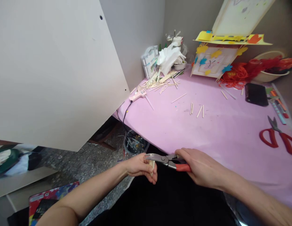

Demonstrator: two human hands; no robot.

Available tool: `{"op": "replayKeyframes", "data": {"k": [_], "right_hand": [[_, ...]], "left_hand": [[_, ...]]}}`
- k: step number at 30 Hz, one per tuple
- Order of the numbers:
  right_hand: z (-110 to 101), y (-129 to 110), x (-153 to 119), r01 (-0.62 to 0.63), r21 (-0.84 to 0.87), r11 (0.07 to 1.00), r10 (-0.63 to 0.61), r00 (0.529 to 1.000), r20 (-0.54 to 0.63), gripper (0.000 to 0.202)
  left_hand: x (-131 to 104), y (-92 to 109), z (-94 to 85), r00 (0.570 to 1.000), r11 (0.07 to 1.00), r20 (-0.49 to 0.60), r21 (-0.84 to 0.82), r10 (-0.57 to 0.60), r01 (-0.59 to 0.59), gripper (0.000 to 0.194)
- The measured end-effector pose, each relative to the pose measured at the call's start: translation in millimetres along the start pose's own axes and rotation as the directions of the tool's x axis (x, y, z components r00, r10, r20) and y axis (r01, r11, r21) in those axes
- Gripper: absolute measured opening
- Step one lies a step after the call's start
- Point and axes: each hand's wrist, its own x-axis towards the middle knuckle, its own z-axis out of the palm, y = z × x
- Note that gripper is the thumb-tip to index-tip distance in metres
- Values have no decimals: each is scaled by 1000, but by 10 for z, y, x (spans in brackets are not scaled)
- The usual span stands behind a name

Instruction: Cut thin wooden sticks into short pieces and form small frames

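Observation:
My right hand (199,166) is wrapped round the red handles of a pair of metal snips (164,159). Their jaws reach left to the top of some short wooden sticks (151,166), which my left hand (143,168) pinches upright between thumb and fingers. How many sticks it holds I cannot make out. Both hands are over my lap, just off the table's near edge. Beyond them, several short cut sticks (199,111) lie on the pink-covered table (221,131). One longer stick (178,98) rests farther back.
A pink glue gun (137,94) with a black cord lies at the table's left edge, near a pile of sticks (160,84). Red-handled scissors (277,135) and a black phone-like object (256,94) are at right. A decorated paper-and-stick model (210,61) stands behind. Below is a waste bin (135,144).

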Motion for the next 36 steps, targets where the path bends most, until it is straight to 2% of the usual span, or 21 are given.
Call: {"op": "replayKeyframes", "data": {"k": [3,6,9,12,15,18,22,26,27,30,32,33,35,36], "right_hand": [[67,15,2,5,-8,1000,-5,1000,-23,27],[119,83,-25,-65,20,998,67,989,-135,24],[53,162,-56,-134,27,991,136,944,-301,19],[-110,218,-66,-130,75,989,149,894,-423,24],[-241,291,-64,-160,198,967,245,797,-552,29],[-298,465,-91,-218,327,919,387,649,-655,32],[-376,893,-212,-311,443,841,541,459,-705,38],[-541,1428,-328,-575,484,660,701,239,-672,56],[-587,1546,-334,-640,465,611,720,208,-662,61],[-691,1809,-268,-771,363,523,733,190,-653,58],[-715,1909,-173,-855,298,424,735,133,-665,61],[-714,1942,-125,-878,270,394,727,119,-676,63],[-700,1979,-54,-897,236,375,700,107,-706,70],[-695,1982,-40,-893,224,391,688,122,-716,74]], "left_hand": [[11,-38,-19,1000,1000,-11,2,3,-3,29],[12,-33,-41,998,1000,-62,23,22,-21,30],[14,44,-45,991,997,-115,57,65,-59,30],[67,187,10,974,990,-181,79,133,-121,30],[191,354,124,933,972,-275,97,233,-214,30],[352,511,245,902,952,-306,139,305,-274,27],[606,705,361,864,925,-334,195,376,-327,28],[1007,885,488,838,892,-314,233,446,-387,31],[1141,925,530,839,884,-293,243,459,-399,32],[1590,1021,670,846,856,-202,290,493,-429,34],[1886,1065,756,843,827,-148,339,517,-448,36],[2018,1082,790,836,809,-130,369,533,-458,35],[2233,1107,836,815,765,-109,434,569,-476,32],[2313,1118,847,806,743,-101,465,584,-481,30]]}}
